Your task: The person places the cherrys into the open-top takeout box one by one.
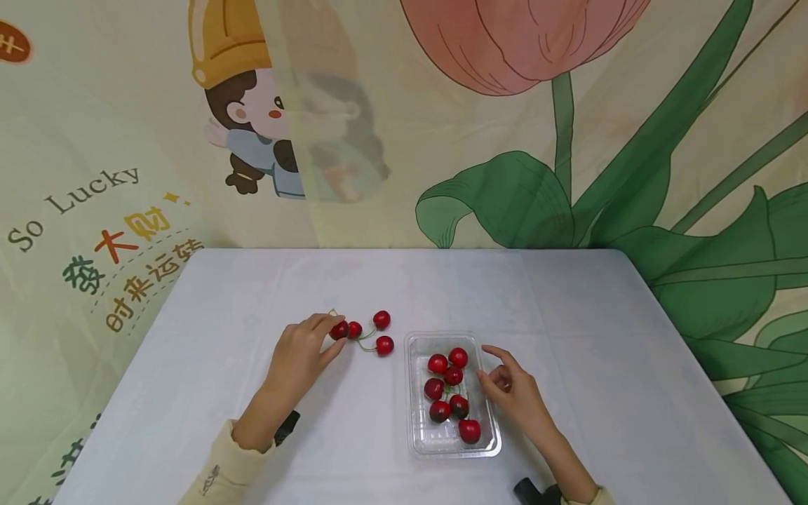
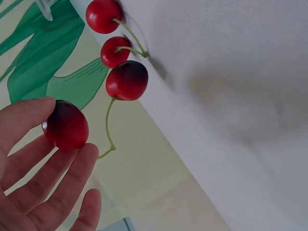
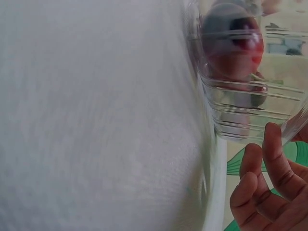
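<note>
Ten cherries, one tray, two hands

We count four loose cherries [image 1: 365, 332] on the counter [image 1: 568, 315], one of them pinched in our left hand [image 1: 301, 354]; six more cherries [image 1: 449, 389] lie in the single clear plastic tray [image 1: 418, 438]. That makes ten cherries in all. Our right hand [image 1: 513, 389] is the second hand, beside the tray.

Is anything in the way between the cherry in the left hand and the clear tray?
Nothing blocks it outright. The left hand pinches a cherry; three loose cherries lie on the table between it and the clear tray, low enough to lift over. The right hand rests at the tray's far side.
</note>
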The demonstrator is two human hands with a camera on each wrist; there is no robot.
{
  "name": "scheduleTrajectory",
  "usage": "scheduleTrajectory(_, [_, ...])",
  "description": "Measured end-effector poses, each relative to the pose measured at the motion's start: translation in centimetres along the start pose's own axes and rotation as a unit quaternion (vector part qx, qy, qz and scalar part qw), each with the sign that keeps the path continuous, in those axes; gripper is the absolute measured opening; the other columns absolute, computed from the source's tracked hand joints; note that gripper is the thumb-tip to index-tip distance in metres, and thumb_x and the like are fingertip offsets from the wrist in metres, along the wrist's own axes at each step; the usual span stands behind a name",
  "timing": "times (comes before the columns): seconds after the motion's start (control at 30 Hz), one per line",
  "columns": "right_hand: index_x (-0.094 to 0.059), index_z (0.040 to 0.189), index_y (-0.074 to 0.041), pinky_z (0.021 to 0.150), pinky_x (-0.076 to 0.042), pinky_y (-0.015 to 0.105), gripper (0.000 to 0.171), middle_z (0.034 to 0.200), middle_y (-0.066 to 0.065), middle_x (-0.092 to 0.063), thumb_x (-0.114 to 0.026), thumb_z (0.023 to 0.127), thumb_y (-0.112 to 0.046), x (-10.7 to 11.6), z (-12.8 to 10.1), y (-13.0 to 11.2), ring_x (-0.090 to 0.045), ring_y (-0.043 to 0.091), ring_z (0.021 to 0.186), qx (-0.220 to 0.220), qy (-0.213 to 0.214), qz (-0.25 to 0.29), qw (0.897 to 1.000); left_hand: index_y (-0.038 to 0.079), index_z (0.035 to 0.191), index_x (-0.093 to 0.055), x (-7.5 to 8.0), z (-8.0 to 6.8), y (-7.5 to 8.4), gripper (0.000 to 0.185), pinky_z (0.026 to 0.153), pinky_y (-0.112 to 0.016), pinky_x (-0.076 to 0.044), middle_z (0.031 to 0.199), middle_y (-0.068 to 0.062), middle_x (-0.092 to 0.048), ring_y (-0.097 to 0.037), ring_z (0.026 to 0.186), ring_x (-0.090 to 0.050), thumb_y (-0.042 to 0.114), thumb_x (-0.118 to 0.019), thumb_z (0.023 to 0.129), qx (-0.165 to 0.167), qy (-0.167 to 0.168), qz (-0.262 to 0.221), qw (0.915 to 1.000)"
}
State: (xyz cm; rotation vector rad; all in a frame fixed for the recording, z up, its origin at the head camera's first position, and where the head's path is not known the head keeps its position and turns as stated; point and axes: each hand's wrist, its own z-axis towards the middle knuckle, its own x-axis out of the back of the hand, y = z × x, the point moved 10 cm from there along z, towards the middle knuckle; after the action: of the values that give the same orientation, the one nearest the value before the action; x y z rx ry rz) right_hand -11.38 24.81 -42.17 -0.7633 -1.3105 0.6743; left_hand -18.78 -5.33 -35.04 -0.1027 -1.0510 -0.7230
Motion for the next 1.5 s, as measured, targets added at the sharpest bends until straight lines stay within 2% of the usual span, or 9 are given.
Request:
scheduleTrajectory(0.2, [-0.056,0.129,-0.002,0.058,-0.048,0.02,0.045,0.067,-0.003,-0.06,-0.071,0.086,-0.002,0.1,0.0,0.0,-0.05,0.006,0.061,0.0,-0.001,-0.001,1.0,0.001,0.105,-0.072,1.0,0.3,0.9,0.04,0.068,-0.046,-0.056,0.099,-0.016,-0.072,-0.03,0.083,-0.07,0.01,-0.088,0.07,-0.009,0.025,-0.013,0.9996])
scheduleTrajectory(0.43, [-0.055,0.13,-0.003,0.058,-0.048,0.02,0.046,0.067,-0.002,-0.06,-0.07,0.087,-0.003,0.1,0.1,0.1,-0.051,0.008,0.062,-0.014,-0.006,-0.001,1.0,0.002,0.107,-0.072,1.5,0.6,2.2,0.041,0.07,-0.044,-0.055,0.099,-0.014,-0.071,-0.028,0.083,-0.07,0.011,-0.088,0.07,-0.016,0.023,-0.016,0.9995])
scheduleTrajectory(0.73, [-0.055,0.13,-0.002,0.058,-0.049,0.02,0.046,0.067,-0.002,-0.06,-0.07,0.087,-0.001,0.0,0.1,0.1,-0.052,0.008,0.062,-0.014,-0.006,0.0,1.0,0.002,0.105,-0.072,2.5,0.9,4.9,0.042,0.07,-0.042,-0.055,0.097,-0.013,-0.071,-0.027,0.08,-0.07,0.011,-0.089,0.068,-0.058,0.044,-0.025,0.997])
scheduleTrajectory(0.93, [-0.054,0.131,-0.003,0.058,-0.049,0.02,0.047,0.067,-0.001,-0.061,-0.07,0.087,-0.002,-0.1,0.1,0.3,-0.052,0.008,0.062,-0.021,-0.009,-0.002,1.0,0.004,0.106,-0.073,2.8,1.2,6.5,0.043,0.071,-0.04,-0.055,0.097,-0.012,-0.072,-0.025,0.083,-0.069,0.013,-0.09,0.068,-0.078,0.047,-0.037,0.9952])
scheduleTrajectory(1.1, [-0.054,0.131,-0.003,0.058,-0.049,0.02,0.047,0.067,-0.001,-0.06,-0.07,0.087,-0.002,-0.3,0.1,0.4,-0.052,0.008,0.061,-0.024,-0.01,-0.003,1.0,0.006,0.107,-0.072,2.4,1.5,7.9,0.042,0.072,-0.038,-0.055,0.098,-0.009,-0.072,-0.023,0.086,-0.069,0.015,-0.089,0.069,-0.096,0.043,-0.048,0.9933])
scheduleTrajectory(1.5, [-0.054,0.131,-0.003,0.058,-0.05,0.02,0.048,0.067,-0.001,-0.06,-0.071,0.086,-0.001,-0.3,0.1,0.4,-0.052,0.008,0.061,-0.017,-0.009,-0.007,1.0,0.008,0.105,-0.073,-0.1,1.6,10.6,0.038,0.074,-0.036,-0.056,0.099,-0.006,-0.073,-0.02,0.088,-0.069,0.017,-0.088,0.072,-0.116,-0.003,-0.081,0.9899])
